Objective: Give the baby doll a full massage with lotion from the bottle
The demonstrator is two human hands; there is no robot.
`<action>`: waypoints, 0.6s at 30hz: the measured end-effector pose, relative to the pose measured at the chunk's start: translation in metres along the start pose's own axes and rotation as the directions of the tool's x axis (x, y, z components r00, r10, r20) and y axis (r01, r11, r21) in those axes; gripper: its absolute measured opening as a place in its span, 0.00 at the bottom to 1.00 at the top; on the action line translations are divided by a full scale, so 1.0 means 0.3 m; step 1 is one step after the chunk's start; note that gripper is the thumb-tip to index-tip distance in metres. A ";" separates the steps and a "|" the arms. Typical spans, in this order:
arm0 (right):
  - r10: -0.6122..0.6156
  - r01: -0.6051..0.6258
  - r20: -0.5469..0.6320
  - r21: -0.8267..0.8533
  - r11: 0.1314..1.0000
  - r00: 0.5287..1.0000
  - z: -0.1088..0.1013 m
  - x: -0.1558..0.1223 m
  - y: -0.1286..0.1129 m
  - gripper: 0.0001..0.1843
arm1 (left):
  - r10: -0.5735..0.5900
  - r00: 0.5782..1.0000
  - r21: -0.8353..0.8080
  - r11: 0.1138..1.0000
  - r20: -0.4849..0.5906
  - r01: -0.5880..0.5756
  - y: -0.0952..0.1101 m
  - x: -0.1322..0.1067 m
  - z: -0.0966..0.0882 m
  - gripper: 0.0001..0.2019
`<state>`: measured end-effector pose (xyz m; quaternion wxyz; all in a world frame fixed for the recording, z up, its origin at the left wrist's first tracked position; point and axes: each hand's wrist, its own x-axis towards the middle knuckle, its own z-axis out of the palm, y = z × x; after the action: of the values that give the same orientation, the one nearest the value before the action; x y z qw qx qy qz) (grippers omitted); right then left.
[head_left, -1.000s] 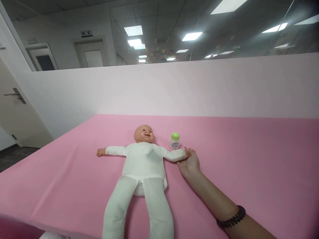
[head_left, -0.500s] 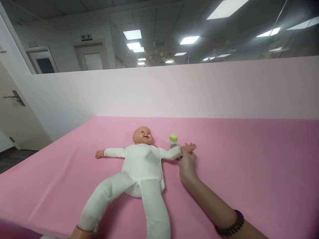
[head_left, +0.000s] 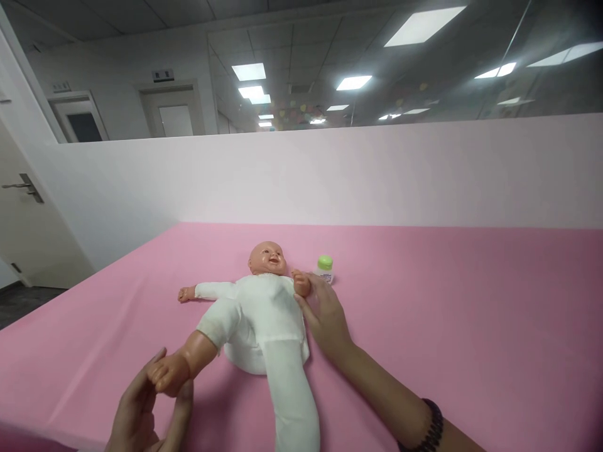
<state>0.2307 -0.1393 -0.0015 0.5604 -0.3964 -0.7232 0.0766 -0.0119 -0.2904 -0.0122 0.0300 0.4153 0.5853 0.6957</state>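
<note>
A baby doll (head_left: 264, 307) in a white suit lies on its back on the pink sheet (head_left: 447, 301). My left hand (head_left: 146, 411) grips the doll's bare foot at the lower left, with that leg bent up and the trouser leg pushed back. My right hand (head_left: 325, 314) holds the doll's arm folded in toward its chest, fingers wrapped near its small hand. The doll's other arm stretches out to the left. A small bottle with a green cap (head_left: 325, 268) stands just beyond my right hand, beside the doll's head.
A low pale partition wall (head_left: 377, 169) runs along the far edge of the pink surface. A door with a metal handle (head_left: 21, 186) is at the left. My right wrist wears a dark bead bracelet (head_left: 424, 427).
My left hand came into view and lifted the doll's leg, baring the foot and shin. My right hand moved the doll's outstretched arm inward over its chest.
</note>
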 end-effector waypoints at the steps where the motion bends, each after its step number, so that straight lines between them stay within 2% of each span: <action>1: -0.066 0.066 0.017 -0.053 0.996 0.998 0.002 -0.003 0.003 0.19 | -0.013 0.999 0.059 0.998 0.043 0.010 0.010 0.006 0.006 0.24; 4: -0.212 0.222 0.079 -0.152 0.963 0.974 0.008 -0.009 0.008 0.20 | -0.012 0.991 0.239 0.971 0.135 -0.020 0.045 0.013 0.027 0.23; 8: -0.297 0.329 0.160 -0.244 0.912 0.941 0.010 -0.012 0.003 0.20 | 0.105 0.964 0.236 0.958 0.243 -0.164 0.059 0.010 0.062 0.19; 12: -0.340 0.379 0.177 -0.288 0.880 0.924 0.009 -0.013 -0.001 0.19 | 0.243 0.903 0.227 0.914 0.355 -0.335 0.036 0.003 0.099 0.17; 15: -0.360 0.405 0.193 -0.304 0.863 0.913 0.006 -0.011 -0.004 0.19 | 0.380 0.839 0.229 0.842 0.390 -0.488 0.029 -0.004 0.124 0.16; 18: -0.366 0.416 0.207 -0.313 0.854 0.907 0.003 -0.010 -0.006 0.20 | 0.448 0.794 0.224 0.795 0.411 -0.564 0.042 -0.010 0.142 0.14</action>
<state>0.2291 -0.1422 -0.0032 0.4327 -0.3278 -0.8279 -0.1415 0.0217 -0.2622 -0.0046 -0.1314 0.6699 0.5456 0.4861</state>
